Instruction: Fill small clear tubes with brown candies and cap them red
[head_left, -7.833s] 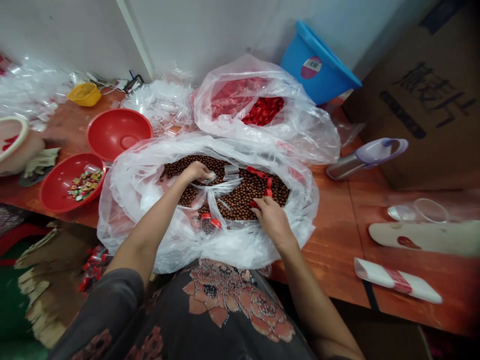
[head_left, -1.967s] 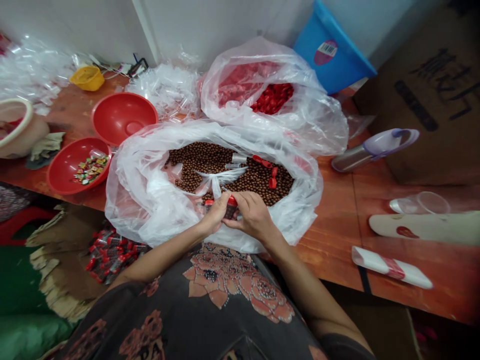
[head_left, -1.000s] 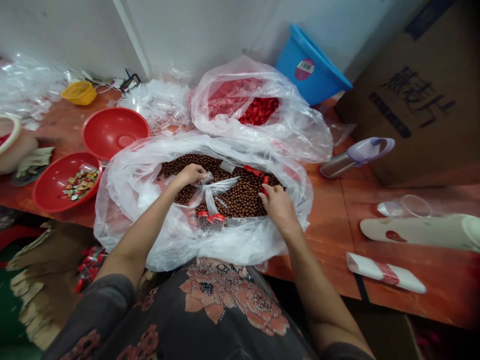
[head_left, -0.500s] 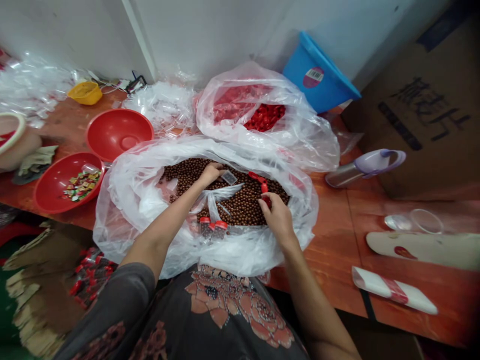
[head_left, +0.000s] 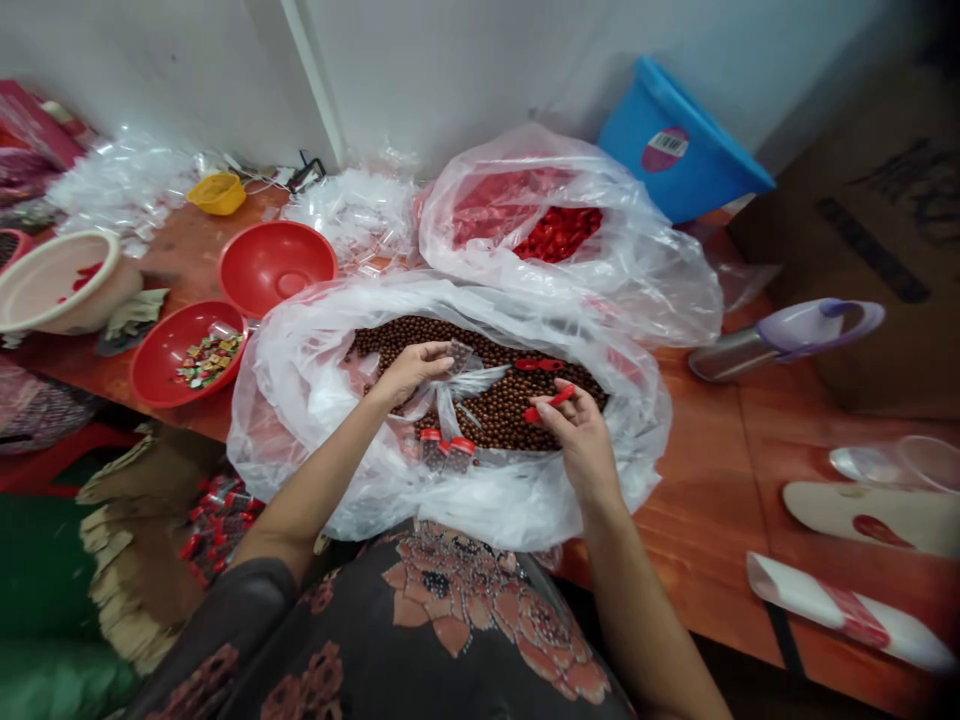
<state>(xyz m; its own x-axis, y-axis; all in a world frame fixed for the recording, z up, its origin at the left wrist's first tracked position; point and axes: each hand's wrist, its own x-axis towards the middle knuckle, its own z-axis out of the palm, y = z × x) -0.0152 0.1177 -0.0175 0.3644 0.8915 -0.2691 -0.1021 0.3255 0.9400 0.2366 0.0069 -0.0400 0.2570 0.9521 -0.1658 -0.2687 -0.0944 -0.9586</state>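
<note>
A large clear plastic bag [head_left: 300,420] lies open in front of me, holding many small glossy brown balls [head_left: 495,410]. My left hand [head_left: 414,372] is closed around a small clear plastic container [head_left: 466,358] over the balls. Between the fingers and thumb of my right hand [head_left: 586,435] is a slim red plastic piece [head_left: 552,402], just above the balls. Another red plastic piece [head_left: 538,365] rests on the balls beyond it. Small red-lidded jars [head_left: 457,455] stand at the bag's near side, close to a gathered fold of plastic [head_left: 480,380].
Behind is a bag of red pieces [head_left: 562,232], beside a blue bucket [head_left: 679,145]. Red bowls [head_left: 259,245] and a white basin [head_left: 82,290] are to the left, a flask [head_left: 772,335] to the right. Filled jars [head_left: 214,520] lie in a carton below left.
The view has swung left. My right hand has lifted and turned its red piece, which is now tilted sideways and apart from the other red piece. My left hand still holds the clear container.
</note>
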